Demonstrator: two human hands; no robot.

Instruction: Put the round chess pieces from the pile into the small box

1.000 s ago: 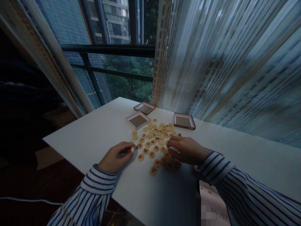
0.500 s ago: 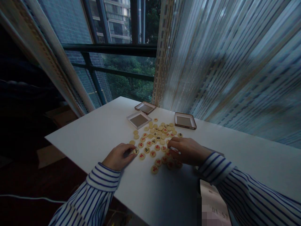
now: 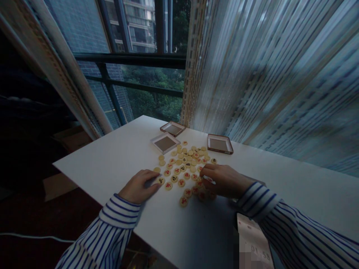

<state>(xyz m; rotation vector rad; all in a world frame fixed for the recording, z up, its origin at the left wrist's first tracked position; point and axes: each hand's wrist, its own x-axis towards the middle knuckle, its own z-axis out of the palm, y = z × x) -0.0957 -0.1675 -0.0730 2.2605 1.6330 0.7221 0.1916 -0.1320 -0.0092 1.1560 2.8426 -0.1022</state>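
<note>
In your head view, your left hand (image 3: 141, 185) rests low over the white tabletop (image 3: 92, 160), thumb and fingers spread apart with no grip on anything; the cream, round disc with a black character (image 3: 160, 181) lies flat at your fingertips, close against the thumb, and that loose spread probably lets it sit level with its marking up. Just beyond your left index finger is a plain cream, round disc (image 3: 157, 170) with no character showing. Your right hand (image 3: 224, 179) is curled, fingertips bent down over the near right side of the scattered cream discs with red and black characters (image 3: 177, 170); its own fingers cover what is beneath, so you cannot tell whether it pinches a piece, though the bent fingers suggest a reach down among them. The discs spread between your hands and away past them, some overlapping, perhaps because that keeps them within reach of both. Beyond the fingers of your left hand stand a white-rimmed shallow tray (image 3: 165, 144) and a brown-edged shallow box (image 3: 173, 129); a second brown-edged box (image 3: 220, 145) is beyond your right hand, all likely set back to leave the discs room. Below your right wrist, a pink-screened phone (image 3: 256, 239) lies partly beside the striped sleeve (image 3: 294, 224).
</note>
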